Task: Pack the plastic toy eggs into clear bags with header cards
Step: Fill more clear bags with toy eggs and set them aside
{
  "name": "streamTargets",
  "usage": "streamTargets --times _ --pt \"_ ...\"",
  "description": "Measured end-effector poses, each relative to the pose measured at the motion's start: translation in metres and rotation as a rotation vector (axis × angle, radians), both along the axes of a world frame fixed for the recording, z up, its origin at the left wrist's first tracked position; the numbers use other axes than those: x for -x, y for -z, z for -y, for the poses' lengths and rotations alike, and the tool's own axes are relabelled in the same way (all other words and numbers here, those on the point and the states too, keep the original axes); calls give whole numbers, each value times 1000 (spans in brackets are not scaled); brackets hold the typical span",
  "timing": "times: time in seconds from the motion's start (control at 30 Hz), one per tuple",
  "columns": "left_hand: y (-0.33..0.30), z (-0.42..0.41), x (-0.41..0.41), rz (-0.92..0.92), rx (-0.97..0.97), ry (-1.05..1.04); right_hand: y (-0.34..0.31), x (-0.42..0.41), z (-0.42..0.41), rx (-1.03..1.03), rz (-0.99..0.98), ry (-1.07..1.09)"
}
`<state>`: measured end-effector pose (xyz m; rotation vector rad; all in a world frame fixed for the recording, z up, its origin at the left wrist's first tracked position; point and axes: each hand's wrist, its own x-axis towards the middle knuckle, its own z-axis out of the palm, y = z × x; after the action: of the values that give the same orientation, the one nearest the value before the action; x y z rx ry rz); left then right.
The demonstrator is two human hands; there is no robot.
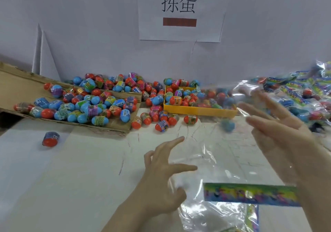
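Both hands are out over the white table (71, 187). The left hand (161, 174) has its fingers spread wide and holds nothing; its fingertips are at the left edge of a clear bag (223, 160), and I cannot tell if they touch it. The right hand (279, 129) is blurry, its fingers are straight and spread, and the bag seems to hang in front of it; I cannot tell if it has any hold on the plastic. The bag's bright header card (250, 194) is near, at the bottom right. The toy eggs (86, 104) are far off on the left, heaped on a cardboard sheet (18, 88), with more in a yellow tray (200, 110) in the middle. One egg (51, 139) sits alone on the near left. Filled bags (304, 91) pile up on the far right. The bag is thin and slippery, so it could slide away or stay stuck closed. With no firm hold, eggs may miss the mouth and roll away. The lone egg could roll off the table.
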<state>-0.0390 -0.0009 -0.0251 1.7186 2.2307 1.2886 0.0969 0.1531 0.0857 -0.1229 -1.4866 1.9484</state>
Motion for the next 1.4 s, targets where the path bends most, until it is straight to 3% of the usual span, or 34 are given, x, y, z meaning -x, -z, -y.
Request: streamTargets --times 0.07,0.17,0.27,0.37,0.4,0.5,0.6,0.63,0.73,0.8,0.87,1.1,1.27,1.4 --pt "-6 0 0 12 -34 -48 -5 0 2 -92 -17 168" --pt "-21 1 -10 221 -154 -144 -3 3 15 -237 11 263" --pt "-42 0 -15 466 -395 -223 4 5 33 -594 113 501" --pt "-66 -3 -24 692 -257 -58 15 12 54 -1086 160 736" --pt "-68 -5 -30 770 -224 12 17 14 58 -1128 172 737" --pt "-76 -5 -47 923 -301 15 12 31 67 -964 209 496" --pt "-76 -3 -40 1051 -418 -173 7 30 67 -653 310 7" --pt "-76 -1 -36 1067 -429 -192 8 23 66 -663 232 29" --pt "-73 3 -31 1102 -423 -187 5 6 54 -639 21 417" --pt "-69 5 -29 1128 -388 -171 4 9 38 -521 4 482" --pt "-61 6 -22 1157 -357 -167 8 23 11 -467 122 503" --pt "-32 5 0 1267 -365 -267 60 126 -60 -967 768 385" --pt "-24 4 9 1297 -420 -327 83 164 -78 -1394 989 381" --pt "-20 2 11 1276 -445 -367 85 165 -76 -1543 991 426"
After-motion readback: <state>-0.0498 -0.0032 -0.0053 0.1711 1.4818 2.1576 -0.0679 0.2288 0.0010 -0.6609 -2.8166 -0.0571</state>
